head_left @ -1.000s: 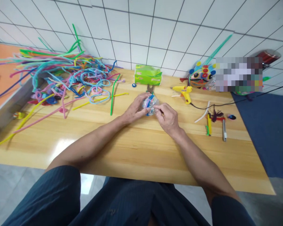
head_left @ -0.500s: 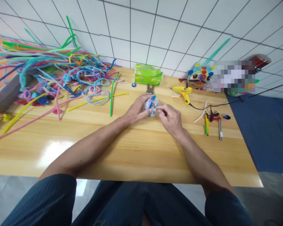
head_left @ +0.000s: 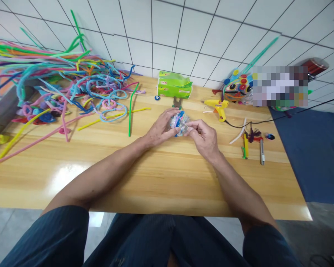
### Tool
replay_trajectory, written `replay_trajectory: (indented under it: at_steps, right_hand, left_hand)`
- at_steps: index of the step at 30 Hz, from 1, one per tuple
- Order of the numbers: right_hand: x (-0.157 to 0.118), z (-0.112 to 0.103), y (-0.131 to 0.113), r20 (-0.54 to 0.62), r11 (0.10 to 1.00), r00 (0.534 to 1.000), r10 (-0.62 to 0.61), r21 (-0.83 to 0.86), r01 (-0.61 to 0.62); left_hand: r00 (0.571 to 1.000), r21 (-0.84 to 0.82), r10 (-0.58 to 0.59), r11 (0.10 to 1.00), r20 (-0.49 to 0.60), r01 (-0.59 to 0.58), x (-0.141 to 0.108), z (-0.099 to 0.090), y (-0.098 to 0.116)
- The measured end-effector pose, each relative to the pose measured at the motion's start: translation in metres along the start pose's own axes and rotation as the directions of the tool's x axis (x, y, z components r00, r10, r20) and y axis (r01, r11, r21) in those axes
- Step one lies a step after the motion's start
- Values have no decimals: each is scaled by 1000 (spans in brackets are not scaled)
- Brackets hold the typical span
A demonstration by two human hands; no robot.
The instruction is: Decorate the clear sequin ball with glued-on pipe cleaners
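A small rounded clear-plastic bundle [head_left: 179, 122], with a blue strip and coloured bits showing, sits over the middle of the table. My left hand [head_left: 163, 127] is closed around its left side, thumb across the front. At the right side of the bundle, my right hand [head_left: 204, 138] pinches with thumb and forefinger; what lies between the fingertips is too small to name. Just behind the bundle lie pliers [head_left: 177, 102], jaws spread and pointing away. To the right rests a yellow hot glue gun [head_left: 219, 108].
Pipe cleaners [head_left: 58, 74] are heaped at the left, and a green one [head_left: 131, 111] lies apart. A green tissue pack [head_left: 174, 85] and blue button [head_left: 157, 98] are at the back. Right are a decorated craft [head_left: 237, 89], glue stick [head_left: 238, 132], utility knife [head_left: 262, 152] and black cord [head_left: 239, 127].
My right fingers have shifted slightly at the bundle's side, and my right hand has moved a little to the right. My left hand keeps its hold. The camera view has tilted slightly.
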State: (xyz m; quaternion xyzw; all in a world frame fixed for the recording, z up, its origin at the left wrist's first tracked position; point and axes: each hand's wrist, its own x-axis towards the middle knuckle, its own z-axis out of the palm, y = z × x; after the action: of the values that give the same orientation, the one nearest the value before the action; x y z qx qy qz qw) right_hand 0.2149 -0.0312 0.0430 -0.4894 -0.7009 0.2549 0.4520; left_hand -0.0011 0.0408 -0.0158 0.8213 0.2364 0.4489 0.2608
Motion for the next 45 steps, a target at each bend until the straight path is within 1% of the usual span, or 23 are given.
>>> replay_trajectory:
  at_steps: [1, 3, 5, 7, 9, 11, 13, 15, 17, 19, 23, 26, 33, 40, 43, 45]
  right_hand:
    - [1, -1, 2, -18, 998, 1000, 16, 54, -15]
    - [6, -5, 12, -105, 995, 994, 36, 99, -25]
    - [12, -12, 30, -230, 999, 972, 47, 34, -40]
    - [17, -20, 53, -310, 992, 949, 51, -93, -84]
    - [19, -27, 77, -340, 969, 939, 47, -212, -126]
    - [19, -31, 98, -341, 934, 940, 15, -330, -135]
    - [17, -32, 111, -336, 900, 940, -51, -423, -102]
    - [16, -29, 118, -330, 884, 937, -114, -465, -56]
    - [16, -25, 120, -319, 886, 937, -141, -463, -25]
    - [16, -23, 119, -313, 896, 940, -135, -443, -19]
    - [16, -22, 114, -322, 926, 942, -94, -375, -36]
    - [15, -23, 111, -297, 941, 953, -57, -334, -48]
    - [15, -20, 108, -220, 943, 975, -8, -327, -66]
    - [16, -19, 107, -216, 945, 976, -16, -322, -56]
    - [14, -17, 101, -237, 944, 971, -33, -325, -47]
    - [11, -13, 94, -247, 949, 967, -64, -316, -18]
  left_hand:
    - [1000, -3, 5, 1000, -2, -5, 0, 0, 0]
    - [1000, -13, 14, 1000, -13, -14, 0, 0, -1]
    - [1000, -20, 12, 1000, -16, -13, 0, 1, -2]
    - [1000, -23, 4, 1000, -10, -5, 0, 1, -2]
    - [1000, -28, 0, 1000, -4, -1, 0, 0, -1]
    - [1000, -34, -3, 999, -4, 3, 0, -1, 0]
    - [1000, -34, -10, 999, -2, 10, 0, -2, 2]
    - [1000, -25, -15, 1000, 3, 15, 0, -3, 4]
    - [1000, -14, -12, 1000, 9, 12, 1, -4, 4]
    - [1000, -10, -6, 1000, 10, 6, 0, -4, 4]
    - [1000, -12, -19, 1000, 4, 19, 0, -3, 2]
    - [999, -5, -37, 999, 9, 37, 0, -4, 2]
    - [999, 17, -49, 999, 15, 49, 0, -5, 3]
    - [999, 20, -52, 998, 7, 52, 1, -4, 0]
    - [999, 15, -52, 999, 12, 52, 2, -5, 1]
    - [999, 12, -49, 999, 13, 48, 2, -5, 2]
